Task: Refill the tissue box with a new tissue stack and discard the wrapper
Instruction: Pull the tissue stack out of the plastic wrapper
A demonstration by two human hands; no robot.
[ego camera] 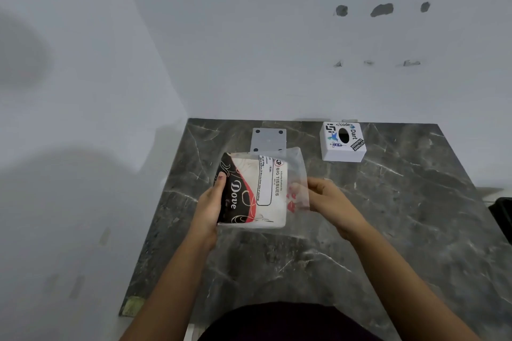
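A tissue pack [253,191] in a clear plastic wrapper with black, red and white print is held above the dark marble counter [401,216]. My left hand [212,202] grips the pack's left side, thumb on top. My right hand [328,196] pinches the loose clear end of the wrapper [299,174] on the right. The white tissue box [343,142], covered with stickers and showing a dark oval opening on top, stands at the back right of the counter, apart from both hands.
A grey square plate [268,140] with corner holes lies flat behind the pack. White walls close the back and left. A black object [502,216] sits at the counter's right edge. The counter's front left corner [133,306] is chipped.
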